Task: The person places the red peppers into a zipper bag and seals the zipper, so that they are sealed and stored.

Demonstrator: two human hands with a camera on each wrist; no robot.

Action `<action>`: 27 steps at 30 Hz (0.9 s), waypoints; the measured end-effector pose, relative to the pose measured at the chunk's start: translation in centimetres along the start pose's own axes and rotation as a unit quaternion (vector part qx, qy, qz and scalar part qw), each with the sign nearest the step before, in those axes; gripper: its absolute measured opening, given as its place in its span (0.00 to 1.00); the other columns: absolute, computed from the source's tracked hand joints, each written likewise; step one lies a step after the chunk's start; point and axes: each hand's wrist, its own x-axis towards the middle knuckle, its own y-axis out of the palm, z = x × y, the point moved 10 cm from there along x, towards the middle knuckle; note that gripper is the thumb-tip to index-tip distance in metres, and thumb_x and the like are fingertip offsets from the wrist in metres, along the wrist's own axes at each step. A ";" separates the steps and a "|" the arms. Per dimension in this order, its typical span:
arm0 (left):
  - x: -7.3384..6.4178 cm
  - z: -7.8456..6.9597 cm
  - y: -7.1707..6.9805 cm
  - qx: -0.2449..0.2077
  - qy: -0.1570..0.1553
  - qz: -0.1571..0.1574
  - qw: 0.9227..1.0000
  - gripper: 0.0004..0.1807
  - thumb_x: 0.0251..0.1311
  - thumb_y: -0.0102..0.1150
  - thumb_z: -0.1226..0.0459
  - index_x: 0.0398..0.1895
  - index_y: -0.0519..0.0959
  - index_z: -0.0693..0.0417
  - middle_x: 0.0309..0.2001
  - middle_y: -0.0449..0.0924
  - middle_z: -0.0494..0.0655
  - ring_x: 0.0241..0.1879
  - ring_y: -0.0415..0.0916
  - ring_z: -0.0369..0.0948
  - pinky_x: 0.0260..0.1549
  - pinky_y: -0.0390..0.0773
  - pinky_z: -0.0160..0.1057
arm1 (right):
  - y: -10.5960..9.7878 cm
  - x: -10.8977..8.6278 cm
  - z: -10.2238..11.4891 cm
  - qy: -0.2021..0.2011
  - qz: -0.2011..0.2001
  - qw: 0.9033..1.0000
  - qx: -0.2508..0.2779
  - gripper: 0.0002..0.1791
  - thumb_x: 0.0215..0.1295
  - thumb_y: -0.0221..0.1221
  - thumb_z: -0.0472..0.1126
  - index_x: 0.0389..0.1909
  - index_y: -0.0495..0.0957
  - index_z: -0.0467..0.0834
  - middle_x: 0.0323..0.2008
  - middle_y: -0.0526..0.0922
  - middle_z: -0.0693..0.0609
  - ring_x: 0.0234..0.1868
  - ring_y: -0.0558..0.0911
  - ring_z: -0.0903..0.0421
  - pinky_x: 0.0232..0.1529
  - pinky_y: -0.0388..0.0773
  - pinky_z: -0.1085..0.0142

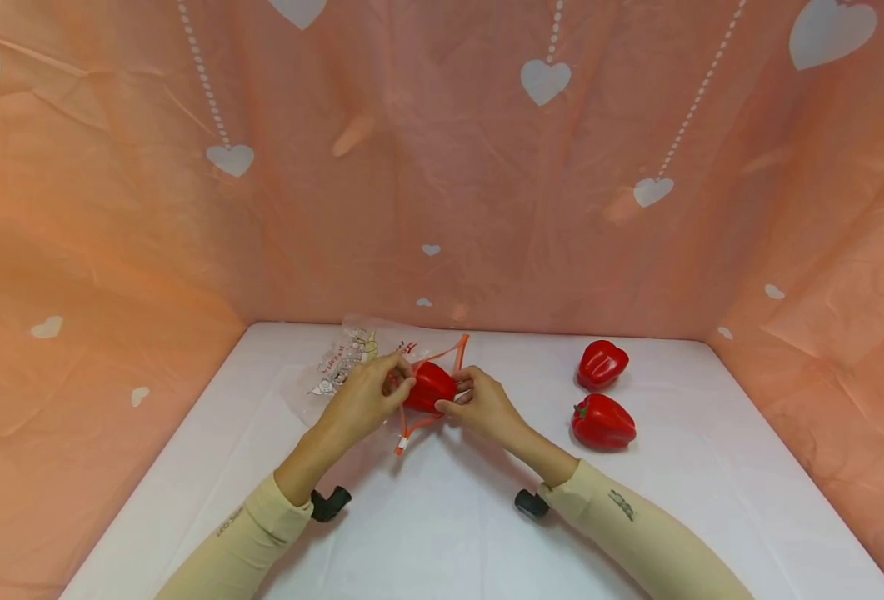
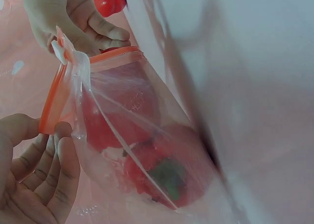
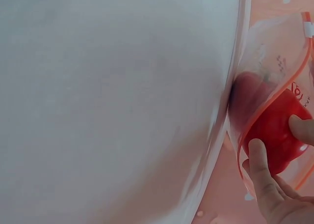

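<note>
A clear zip bag [image 1: 392,332] with an orange zip edge and printed drawings lies on the table, its mouth towards the right. My left hand [image 1: 362,393] pinches the orange edge [image 2: 48,103] between thumb and forefinger. At the mouth, my right hand [image 1: 488,407] grips a red bell pepper [image 1: 432,387] that is partly inside the bag. Deeper in, another red bell pepper [image 2: 189,187] shows through the plastic with its green stem. A white slider [image 3: 308,29] sits on the zip edge.
Two more red bell peppers, one farther back [image 1: 602,364] and one nearer [image 1: 604,422], lie to the right on the white table [image 1: 442,517]. Black devices [image 1: 332,504] sit by both wrists. An orange curtain [image 1: 471,208] with hearts surrounds the table.
</note>
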 end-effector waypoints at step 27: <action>0.0 0.0 -0.3 0.002 0.002 -0.009 1.000 0.04 0.70 0.69 0.67 0.43 0.83 0.53 0.33 0.82 0.40 0.34 0.77 0.37 0.37 0.79 0.39 | 2.6 1.3 0.6 0.010 0.044 0.999 -0.007 0.24 0.62 0.77 0.41 0.51 0.78 0.33 0.42 0.89 0.43 0.40 0.88 0.53 0.40 0.87 0.63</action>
